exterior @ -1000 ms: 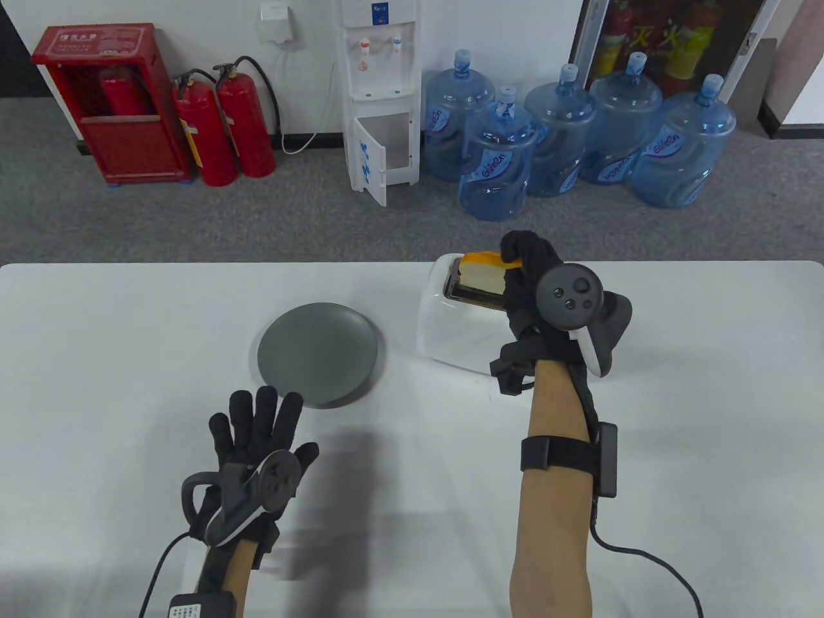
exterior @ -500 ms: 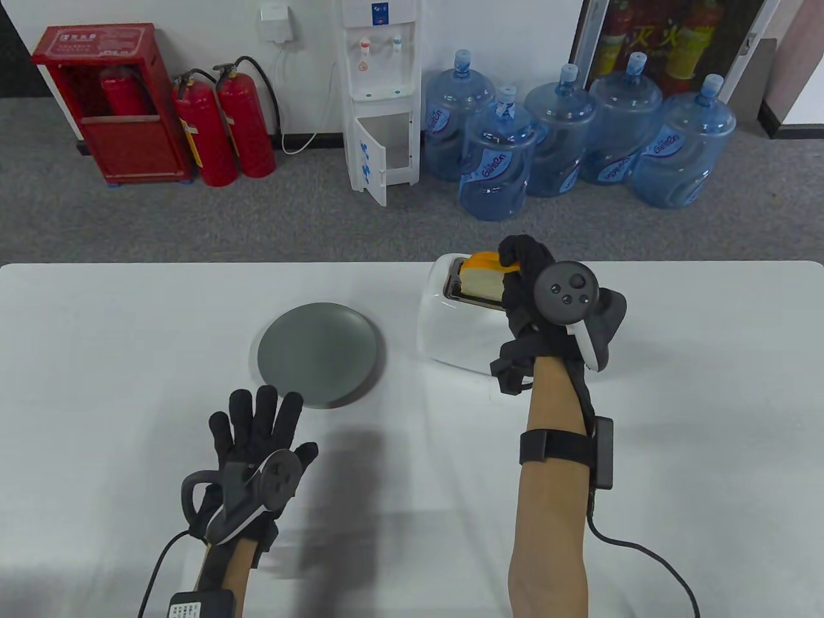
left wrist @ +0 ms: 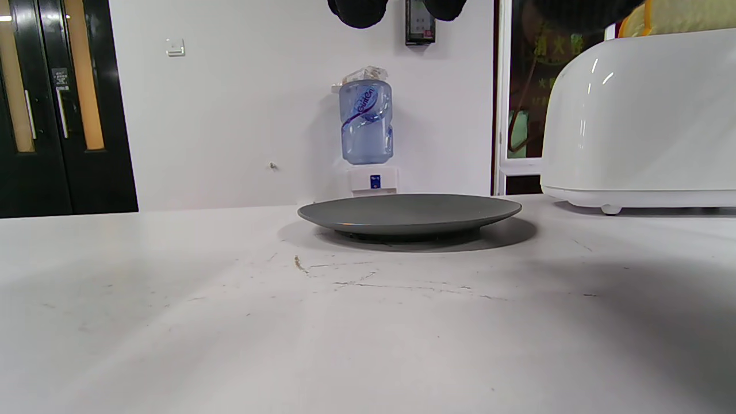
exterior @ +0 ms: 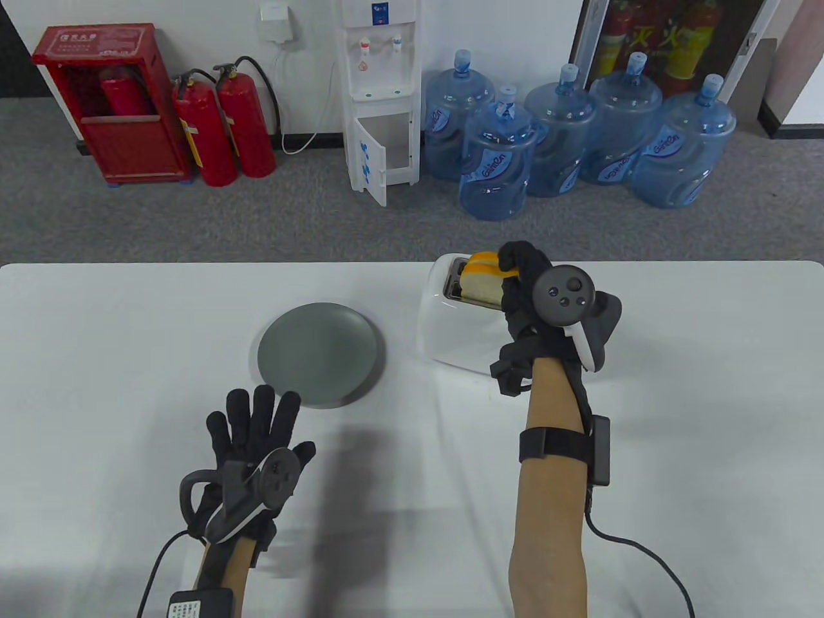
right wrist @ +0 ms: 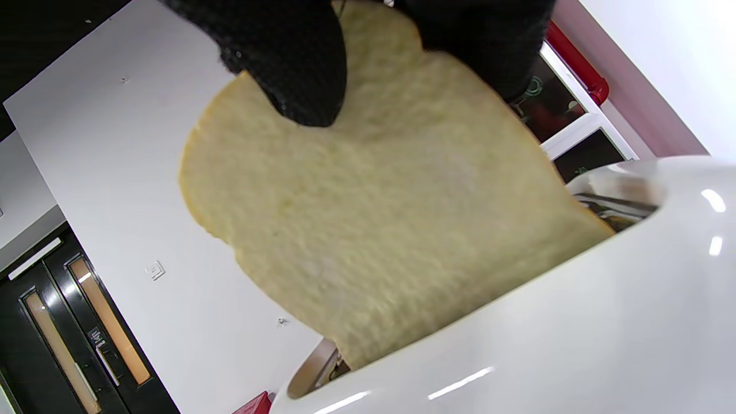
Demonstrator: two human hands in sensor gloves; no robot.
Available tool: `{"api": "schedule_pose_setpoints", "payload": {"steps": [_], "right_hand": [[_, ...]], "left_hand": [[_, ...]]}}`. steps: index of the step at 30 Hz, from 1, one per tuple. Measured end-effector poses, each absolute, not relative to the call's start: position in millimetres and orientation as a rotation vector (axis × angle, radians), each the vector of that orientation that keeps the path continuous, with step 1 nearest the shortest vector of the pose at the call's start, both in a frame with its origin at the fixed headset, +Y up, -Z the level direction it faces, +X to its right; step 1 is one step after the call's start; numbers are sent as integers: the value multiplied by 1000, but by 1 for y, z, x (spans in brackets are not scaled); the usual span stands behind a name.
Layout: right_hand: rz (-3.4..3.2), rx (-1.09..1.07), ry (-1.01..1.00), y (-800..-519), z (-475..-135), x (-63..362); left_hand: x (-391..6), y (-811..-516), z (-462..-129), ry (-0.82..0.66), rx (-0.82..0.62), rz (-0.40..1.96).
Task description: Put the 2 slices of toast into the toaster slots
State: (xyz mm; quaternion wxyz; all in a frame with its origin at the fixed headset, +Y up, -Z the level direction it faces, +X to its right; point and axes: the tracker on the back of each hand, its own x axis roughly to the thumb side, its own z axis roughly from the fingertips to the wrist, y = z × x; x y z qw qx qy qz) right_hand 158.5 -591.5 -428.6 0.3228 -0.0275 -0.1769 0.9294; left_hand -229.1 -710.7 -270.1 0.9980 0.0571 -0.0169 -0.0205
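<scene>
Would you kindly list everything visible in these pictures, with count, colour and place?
white plastic toaster: one, white, table's far right of centre.
pale toast slice with orange crust: at least one, partly in the toaster's slot; a second crust edge seems to show behind it.
round grey plate: one, grey, empty, left of the toaster.
white table: one, white.
blue water jugs: six, on the floor beyond the table.
white water dispenser: one, by the wall.
red fire extinguishers: two, beside a red cabinet.
left hand: black glove, fingers spread flat on the table near the plate.
right hand: black glove, pinches the toast.
</scene>
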Motion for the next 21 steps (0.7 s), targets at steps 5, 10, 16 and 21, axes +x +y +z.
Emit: {"api": "schedule_pose_setpoints", "payload": {"steps": [5,10,16,21], "right_hand": [[2409,-78,-453,-597,-431,163],[2398,-72,-439,-604,-434,164],[2404,-75,-431,-609,-436,164],[2408,-85,-423,-611,-437,163]], "left_hand": [[-230,-710,-270,-32,114,-44],[-230,-710,-271,-33,114,-46],[-229,-711,-271,-46,125,-53],[-228,-711,-271,-48,125,-56]]}}
